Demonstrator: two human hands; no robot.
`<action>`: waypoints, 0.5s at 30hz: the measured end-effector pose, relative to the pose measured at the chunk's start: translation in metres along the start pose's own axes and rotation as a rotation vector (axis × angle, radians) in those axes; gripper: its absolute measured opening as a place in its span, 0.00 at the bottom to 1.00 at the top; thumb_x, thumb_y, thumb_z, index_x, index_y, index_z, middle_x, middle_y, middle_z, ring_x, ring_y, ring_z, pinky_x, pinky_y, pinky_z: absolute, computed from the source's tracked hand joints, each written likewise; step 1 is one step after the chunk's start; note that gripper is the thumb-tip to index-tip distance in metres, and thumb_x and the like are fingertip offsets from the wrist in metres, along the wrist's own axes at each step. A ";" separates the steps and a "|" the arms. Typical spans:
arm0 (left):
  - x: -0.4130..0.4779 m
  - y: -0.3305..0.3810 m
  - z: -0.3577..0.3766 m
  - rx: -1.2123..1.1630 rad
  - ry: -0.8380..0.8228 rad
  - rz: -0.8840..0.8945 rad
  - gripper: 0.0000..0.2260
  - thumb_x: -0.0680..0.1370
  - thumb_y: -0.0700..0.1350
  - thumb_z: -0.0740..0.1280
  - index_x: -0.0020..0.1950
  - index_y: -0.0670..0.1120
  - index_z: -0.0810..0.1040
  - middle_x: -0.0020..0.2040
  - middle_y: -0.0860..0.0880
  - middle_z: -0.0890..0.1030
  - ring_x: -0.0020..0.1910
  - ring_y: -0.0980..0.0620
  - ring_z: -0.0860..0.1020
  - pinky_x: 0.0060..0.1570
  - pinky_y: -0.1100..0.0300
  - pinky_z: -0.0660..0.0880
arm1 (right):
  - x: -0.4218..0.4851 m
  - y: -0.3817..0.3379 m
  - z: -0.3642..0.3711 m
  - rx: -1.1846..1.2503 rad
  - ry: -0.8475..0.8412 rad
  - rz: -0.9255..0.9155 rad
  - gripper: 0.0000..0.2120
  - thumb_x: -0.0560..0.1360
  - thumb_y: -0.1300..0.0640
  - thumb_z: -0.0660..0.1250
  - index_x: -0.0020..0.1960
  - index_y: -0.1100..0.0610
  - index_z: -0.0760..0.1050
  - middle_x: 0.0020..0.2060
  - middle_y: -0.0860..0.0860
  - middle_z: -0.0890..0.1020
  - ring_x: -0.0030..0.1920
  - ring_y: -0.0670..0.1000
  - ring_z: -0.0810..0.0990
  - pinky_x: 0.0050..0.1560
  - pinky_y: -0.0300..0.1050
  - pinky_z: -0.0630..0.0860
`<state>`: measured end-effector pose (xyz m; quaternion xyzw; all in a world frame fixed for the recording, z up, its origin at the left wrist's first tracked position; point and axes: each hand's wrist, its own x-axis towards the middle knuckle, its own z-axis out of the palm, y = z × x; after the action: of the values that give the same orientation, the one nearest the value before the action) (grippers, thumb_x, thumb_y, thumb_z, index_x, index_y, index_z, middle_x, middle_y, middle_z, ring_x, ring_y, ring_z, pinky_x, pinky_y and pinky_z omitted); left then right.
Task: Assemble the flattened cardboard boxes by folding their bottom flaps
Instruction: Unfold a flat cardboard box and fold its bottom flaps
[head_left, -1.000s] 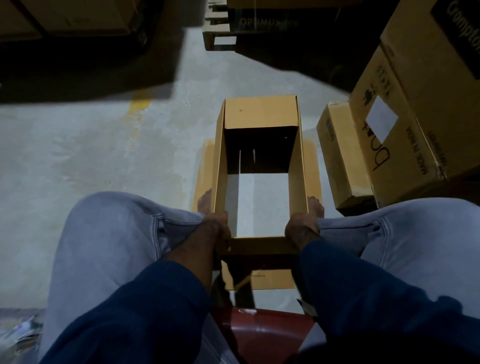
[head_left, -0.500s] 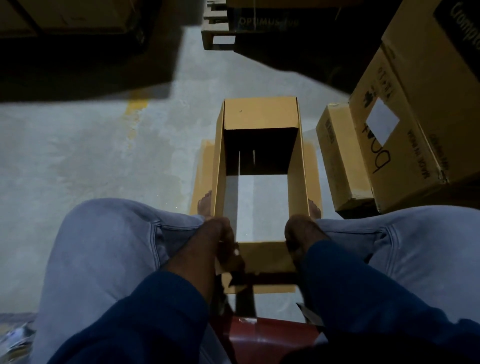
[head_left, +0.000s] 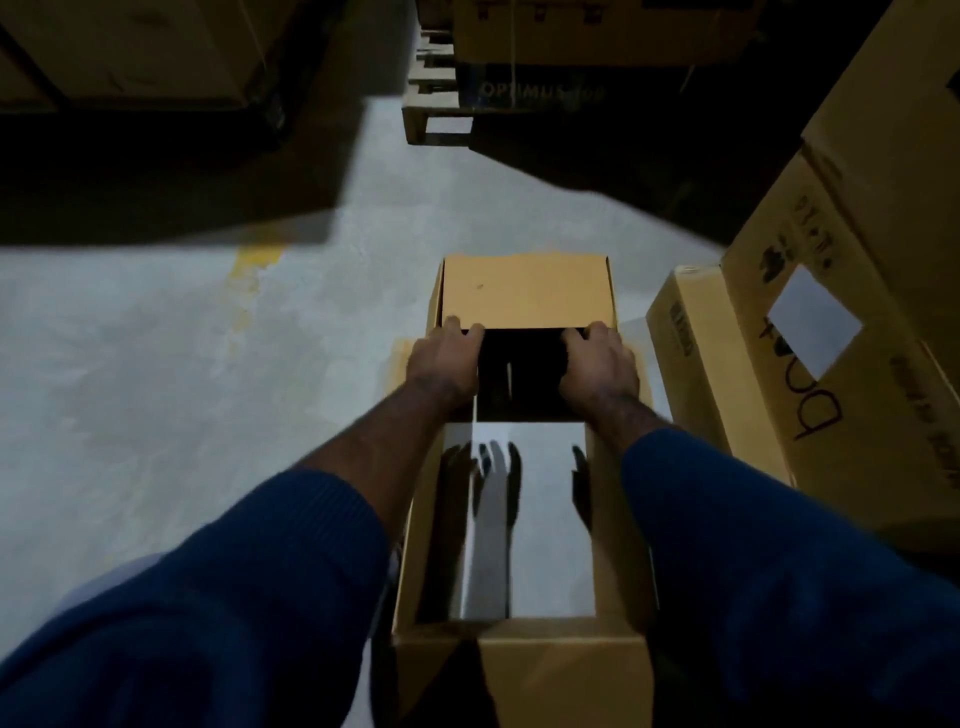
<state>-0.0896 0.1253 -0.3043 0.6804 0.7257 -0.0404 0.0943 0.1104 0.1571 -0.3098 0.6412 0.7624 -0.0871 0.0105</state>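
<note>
Grey concrete floor (head_left: 182, 389) fills the head view, scuffed and marked by a yellow paint mark (head_left: 254, 260), with deep shadow across its far part. A wooden pallet (head_left: 431, 114) carrying dark stock sits at the back. A tall printed carton (head_left: 831, 364) and a smaller carton (head_left: 691, 353) stand close on the right. The cardboard box (head_left: 423, 545) stands on the floor between the person's blue sleeves (head_left: 260, 597), squared into a sleeve so that bare floor shows through its middle. Its far flap (head_left: 524, 291) is folded across the far end, and the near flap (head_left: 563, 675) lies turned in at the end closest to the body. The left hand (head_left: 441, 358) and right hand (head_left: 597, 364) reach to the free edge of the far flap, one near each corner. The fingers curl over that edge, so each grip reads as closed on the flap, though the thumbs are hidden. The board looks light and stiff along its panels but weak at the creases, so it will likely bend cleanly there and buckle if pushed mid-panel. Holding near both corners seems the sound choice, since a one-sided pull would probably rack the open sleeve out of square. The smooth floor may let the light box slide when pressed. Dim light makes the long side flaps hard to make out.
</note>
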 end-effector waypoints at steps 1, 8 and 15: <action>0.017 0.000 0.002 0.069 0.050 0.037 0.27 0.74 0.45 0.73 0.71 0.47 0.67 0.66 0.40 0.69 0.62 0.37 0.73 0.56 0.44 0.74 | 0.016 0.000 0.005 -0.049 0.021 -0.048 0.25 0.74 0.58 0.71 0.70 0.54 0.71 0.65 0.59 0.72 0.64 0.60 0.71 0.63 0.55 0.72; 0.115 -0.023 0.010 0.338 0.233 0.529 0.32 0.75 0.51 0.73 0.75 0.50 0.63 0.74 0.37 0.66 0.70 0.37 0.68 0.62 0.42 0.71 | 0.115 0.011 0.017 -0.250 0.093 -0.330 0.30 0.70 0.44 0.74 0.69 0.51 0.69 0.65 0.58 0.73 0.64 0.60 0.71 0.65 0.61 0.67; 0.137 -0.038 -0.050 -0.021 0.048 0.446 0.28 0.75 0.54 0.69 0.73 0.51 0.68 0.61 0.45 0.78 0.56 0.44 0.78 0.53 0.51 0.78 | 0.131 0.022 0.005 -0.129 0.361 -0.346 0.20 0.71 0.47 0.61 0.60 0.50 0.79 0.55 0.51 0.83 0.57 0.58 0.78 0.63 0.60 0.66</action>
<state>-0.1395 0.2666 -0.2844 0.8237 0.5598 0.0054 0.0907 0.1079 0.2879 -0.3342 0.5042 0.8543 0.0769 -0.0999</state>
